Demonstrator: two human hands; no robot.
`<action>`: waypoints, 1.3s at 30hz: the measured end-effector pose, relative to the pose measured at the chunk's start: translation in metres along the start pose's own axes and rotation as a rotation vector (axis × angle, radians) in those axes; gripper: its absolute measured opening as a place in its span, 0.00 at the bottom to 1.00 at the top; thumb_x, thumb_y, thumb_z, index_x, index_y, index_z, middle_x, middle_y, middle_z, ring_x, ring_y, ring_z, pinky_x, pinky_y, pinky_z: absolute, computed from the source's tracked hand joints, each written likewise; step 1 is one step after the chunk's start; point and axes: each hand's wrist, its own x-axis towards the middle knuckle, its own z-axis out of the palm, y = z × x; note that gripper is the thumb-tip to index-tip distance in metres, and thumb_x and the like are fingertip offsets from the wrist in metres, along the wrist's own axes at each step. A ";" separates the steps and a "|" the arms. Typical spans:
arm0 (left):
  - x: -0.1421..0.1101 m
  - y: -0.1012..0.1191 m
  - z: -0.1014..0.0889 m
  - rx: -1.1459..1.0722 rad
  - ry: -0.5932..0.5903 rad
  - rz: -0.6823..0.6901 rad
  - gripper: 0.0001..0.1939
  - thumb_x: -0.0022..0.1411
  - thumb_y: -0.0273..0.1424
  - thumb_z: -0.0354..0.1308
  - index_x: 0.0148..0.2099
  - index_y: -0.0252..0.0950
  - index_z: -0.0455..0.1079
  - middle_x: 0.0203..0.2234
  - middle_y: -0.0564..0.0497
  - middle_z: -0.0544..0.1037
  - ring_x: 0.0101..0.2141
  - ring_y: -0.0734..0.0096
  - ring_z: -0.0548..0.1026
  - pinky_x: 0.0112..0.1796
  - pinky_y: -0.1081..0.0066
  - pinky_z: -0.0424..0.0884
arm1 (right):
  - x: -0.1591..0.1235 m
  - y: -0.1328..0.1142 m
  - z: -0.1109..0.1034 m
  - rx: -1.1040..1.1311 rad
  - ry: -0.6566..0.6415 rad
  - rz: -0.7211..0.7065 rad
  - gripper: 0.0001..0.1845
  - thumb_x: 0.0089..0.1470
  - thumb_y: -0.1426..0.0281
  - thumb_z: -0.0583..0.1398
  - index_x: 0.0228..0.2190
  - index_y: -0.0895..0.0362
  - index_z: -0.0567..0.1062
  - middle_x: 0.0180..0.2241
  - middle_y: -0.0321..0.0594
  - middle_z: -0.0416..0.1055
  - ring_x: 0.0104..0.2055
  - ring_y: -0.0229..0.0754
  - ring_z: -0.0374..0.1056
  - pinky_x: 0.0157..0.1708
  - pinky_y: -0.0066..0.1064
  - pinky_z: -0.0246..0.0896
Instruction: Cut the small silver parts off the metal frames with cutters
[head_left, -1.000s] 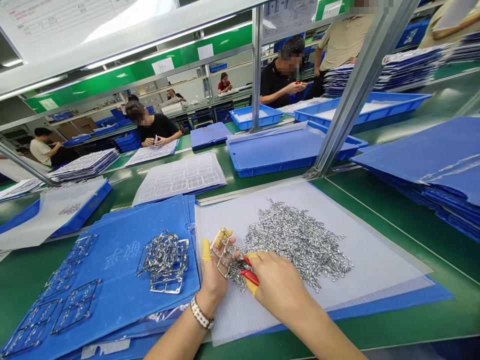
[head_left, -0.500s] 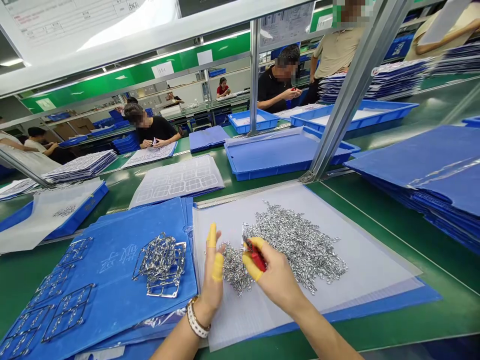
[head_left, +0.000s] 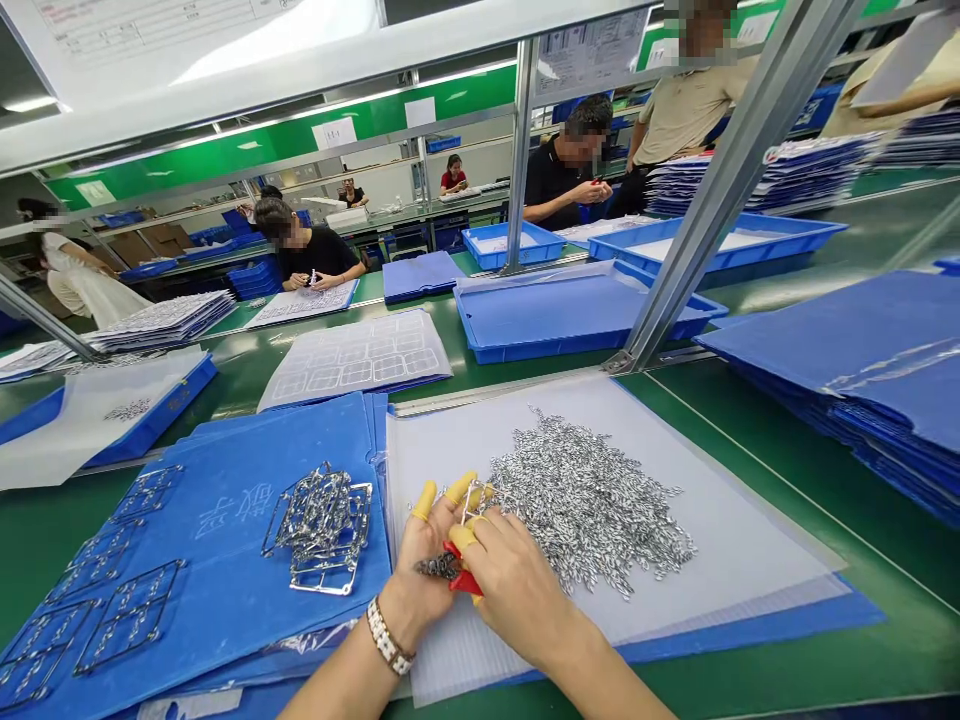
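My left hand (head_left: pixel 424 575) is turned palm up and cupped, with yellow covers on its fingertips. Small dark silvery pieces (head_left: pixel 436 567) appear to lie in its palm. Over that palm, my right hand (head_left: pixel 517 580) is closed around red-handled pliers (head_left: pixel 466 580), their jaws mostly hidden. A thin shiny metal strip (head_left: pixel 469 500) stands up between the fingers of both hands; which fingers grip it I cannot tell. Just beyond, a heap of small leaf-shaped metal pieces (head_left: pixel 585 500) spreads over a white sheet (head_left: pixel 735 530).
Left of the hands, a tangled stack of metal frames (head_left: pixel 322 530) rests on a blue board (head_left: pixel 225 600), with several single frames (head_left: pixel 131 615) farther left. Blue trays (head_left: pixel 555 320) and a metal post (head_left: pixel 690 235) stand behind. Blue sheets (head_left: pixel 847 340) are piled at right. Several people work beyond.
My left hand has turned from upright to palm up. The right hand, with the pliers, has moved left and down over it. The small pile formerly behind the left hand is now mostly hidden or gone.
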 end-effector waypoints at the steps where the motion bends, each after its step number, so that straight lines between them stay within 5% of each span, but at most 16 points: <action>1: 0.001 0.000 0.001 0.002 0.001 -0.011 0.28 0.62 0.45 0.49 0.59 0.34 0.64 0.47 0.40 0.75 0.44 0.56 0.75 0.48 0.60 0.68 | -0.001 0.000 -0.002 -0.010 -0.010 -0.044 0.14 0.44 0.79 0.60 0.34 0.55 0.68 0.33 0.38 0.68 0.37 0.44 0.62 0.39 0.37 0.53; 5: 0.002 -0.002 0.002 0.007 -0.021 -0.115 0.28 0.60 0.44 0.52 0.58 0.33 0.65 0.44 0.40 0.77 0.43 0.53 0.76 0.47 0.58 0.68 | -0.008 -0.003 -0.004 -0.060 -0.017 -0.231 0.09 0.51 0.80 0.55 0.31 0.55 0.68 0.32 0.38 0.68 0.36 0.43 0.61 0.37 0.37 0.52; 9: 0.000 -0.003 -0.002 -0.020 -0.048 -0.158 0.28 0.61 0.46 0.50 0.57 0.34 0.66 0.42 0.40 0.78 0.40 0.53 0.77 0.44 0.57 0.68 | -0.011 -0.007 -0.009 -0.041 -0.064 -0.260 0.08 0.52 0.79 0.55 0.31 0.55 0.69 0.32 0.38 0.69 0.40 0.44 0.62 0.43 0.38 0.53; 14: -0.002 0.000 -0.007 -0.073 -0.009 -0.044 0.28 0.62 0.41 0.49 0.60 0.34 0.62 0.40 0.42 0.79 0.33 0.61 0.76 0.38 0.64 0.68 | -0.014 -0.002 -0.022 0.127 0.002 -0.061 0.19 0.50 0.70 0.60 0.46 0.55 0.68 0.42 0.43 0.70 0.43 0.48 0.62 0.45 0.41 0.56; 20: -0.003 -0.006 -0.004 0.013 0.157 0.065 0.28 0.62 0.45 0.50 0.61 0.38 0.61 0.42 0.46 0.78 0.27 0.71 0.72 0.31 0.71 0.65 | -0.001 0.012 -0.027 -0.090 -0.121 0.320 0.15 0.54 0.66 0.58 0.43 0.58 0.72 0.36 0.46 0.73 0.40 0.51 0.67 0.39 0.42 0.59; 28: -0.002 -0.011 -0.004 0.132 0.162 0.126 0.28 0.64 0.46 0.46 0.60 0.36 0.62 0.40 0.45 0.79 0.39 0.61 0.74 0.42 0.65 0.66 | 0.011 0.011 -0.025 -0.055 -0.182 0.322 0.19 0.53 0.61 0.59 0.45 0.56 0.72 0.38 0.45 0.74 0.41 0.51 0.68 0.41 0.40 0.60; 39: -0.003 -0.011 -0.006 0.224 0.126 0.158 0.29 0.64 0.47 0.44 0.61 0.36 0.62 0.45 0.44 0.77 0.43 0.58 0.74 0.45 0.62 0.66 | 0.011 0.013 -0.031 -0.002 -0.213 0.340 0.15 0.53 0.60 0.58 0.40 0.56 0.74 0.37 0.44 0.74 0.40 0.50 0.69 0.39 0.38 0.61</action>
